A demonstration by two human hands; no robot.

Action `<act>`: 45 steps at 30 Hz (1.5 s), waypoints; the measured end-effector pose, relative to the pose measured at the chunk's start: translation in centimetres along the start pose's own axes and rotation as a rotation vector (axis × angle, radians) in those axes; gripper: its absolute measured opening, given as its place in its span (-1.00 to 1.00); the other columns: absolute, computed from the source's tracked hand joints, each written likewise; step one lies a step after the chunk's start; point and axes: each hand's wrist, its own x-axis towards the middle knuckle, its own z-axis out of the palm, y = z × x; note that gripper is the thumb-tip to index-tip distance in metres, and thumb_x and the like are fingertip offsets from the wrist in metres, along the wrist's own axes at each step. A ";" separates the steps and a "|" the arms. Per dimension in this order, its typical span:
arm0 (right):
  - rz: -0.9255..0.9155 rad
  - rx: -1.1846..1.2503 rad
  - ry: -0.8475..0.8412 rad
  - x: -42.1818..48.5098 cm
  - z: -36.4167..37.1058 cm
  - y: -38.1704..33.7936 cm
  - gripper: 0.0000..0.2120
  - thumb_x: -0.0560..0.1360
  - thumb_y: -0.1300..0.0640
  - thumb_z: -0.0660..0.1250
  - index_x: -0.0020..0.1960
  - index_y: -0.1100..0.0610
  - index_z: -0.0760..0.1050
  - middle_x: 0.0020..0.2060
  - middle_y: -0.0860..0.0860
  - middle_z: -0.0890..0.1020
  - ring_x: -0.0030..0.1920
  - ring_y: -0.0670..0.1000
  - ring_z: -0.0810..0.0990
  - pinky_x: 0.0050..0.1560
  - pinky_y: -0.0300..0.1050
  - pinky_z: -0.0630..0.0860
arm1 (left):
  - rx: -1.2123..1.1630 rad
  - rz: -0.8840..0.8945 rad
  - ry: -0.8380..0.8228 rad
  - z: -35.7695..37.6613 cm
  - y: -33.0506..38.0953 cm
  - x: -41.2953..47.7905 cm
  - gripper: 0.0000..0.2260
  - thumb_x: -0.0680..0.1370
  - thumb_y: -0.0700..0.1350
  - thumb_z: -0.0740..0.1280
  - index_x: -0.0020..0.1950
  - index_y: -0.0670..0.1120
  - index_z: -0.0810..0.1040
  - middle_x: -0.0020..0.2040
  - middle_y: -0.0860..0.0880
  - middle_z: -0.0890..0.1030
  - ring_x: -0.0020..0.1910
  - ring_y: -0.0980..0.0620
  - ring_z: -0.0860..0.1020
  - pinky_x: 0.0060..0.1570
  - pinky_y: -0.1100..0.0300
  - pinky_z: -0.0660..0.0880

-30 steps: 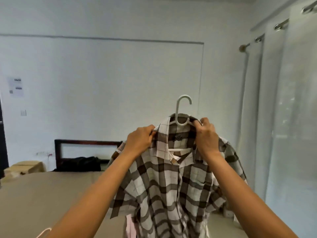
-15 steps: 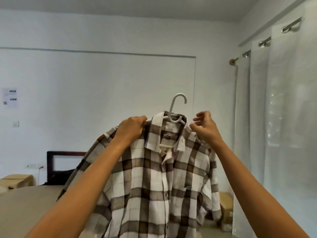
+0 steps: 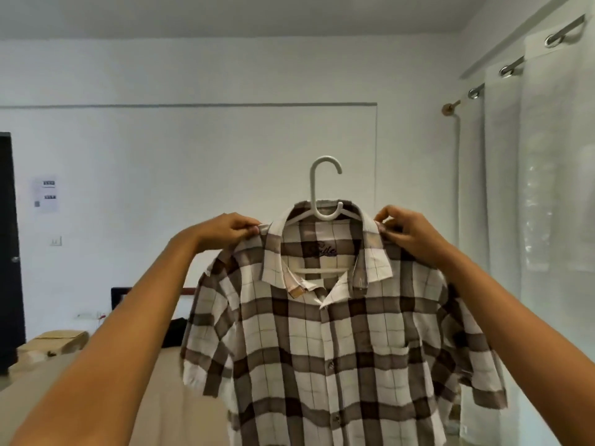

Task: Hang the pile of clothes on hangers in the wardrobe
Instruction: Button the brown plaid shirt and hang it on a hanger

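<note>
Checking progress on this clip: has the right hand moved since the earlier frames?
Yes. The right hand went rightward: earlier it overlapped the wall line, now it sits right of it.

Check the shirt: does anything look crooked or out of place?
Yes. On the plaid shirt, one collar point is curled and creased beside the open neck; the other lies flat.

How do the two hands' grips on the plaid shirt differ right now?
The left hand grips the plaid shirt with fingers bunched; the right hand pinches it with fingertips, thumb arched. The left hand holds left of the collar, the right hand right of it. Both hold shoulder fabric over the hanger.
</note>
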 end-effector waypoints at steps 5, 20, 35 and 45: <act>0.076 0.192 0.021 0.2 -0.9 -0.8 -0.92 0.50 0.22 0.34 -0.08 0.24 0.51 -0.18 0.12 0.67 -0.18 -0.01 0.66 -0.20 -0.22 0.59 | 0.109 0.238 0.487 4.2 1.2 -0.3 -0.79 0.61 -0.01 0.21 0.18 -0.08 0.44 -0.05 -0.03 0.56 -0.12 -0.01 0.54 -0.15 0.13 0.46; 0.054 -0.127 0.117 -0.1 -3.5 0.1 -0.79 0.60 0.05 0.19 0.03 0.14 0.53 -0.15 0.06 0.62 -0.15 0.04 0.56 -0.09 -0.05 0.49 | -0.002 0.201 0.573 4.9 4.4 2.3 -0.78 0.61 -0.08 0.22 -0.15 -0.17 0.51 -0.31 -0.05 0.51 -0.33 0.04 0.42 -0.36 0.27 0.30; 0.072 -1.215 0.406 -20.9 -15.4 -8.1 -0.80 0.59 0.02 0.09 0.07 0.10 0.40 -0.17 0.10 0.59 -0.43 0.20 0.57 -0.52 0.02 0.55 | -0.251 0.622 0.466 16.9 20.1 5.9 -0.93 0.58 -0.10 0.26 -0.09 -0.05 0.49 -0.24 -0.06 0.59 -0.27 -0.14 0.55 -0.33 0.14 0.33; 0.505 -2.020 0.321 -45.0 -30.9 -32.8 -0.80 0.61 0.00 0.13 0.13 0.03 0.45 -0.31 0.06 0.53 -0.52 0.09 0.47 -0.54 -0.13 0.44 | -0.869 1.188 0.061 25.3 54.4 -6.2 -0.78 0.62 -0.09 0.17 -0.20 -0.13 0.40 -0.38 -0.01 0.45 -0.34 -0.12 0.46 -0.33 0.03 0.37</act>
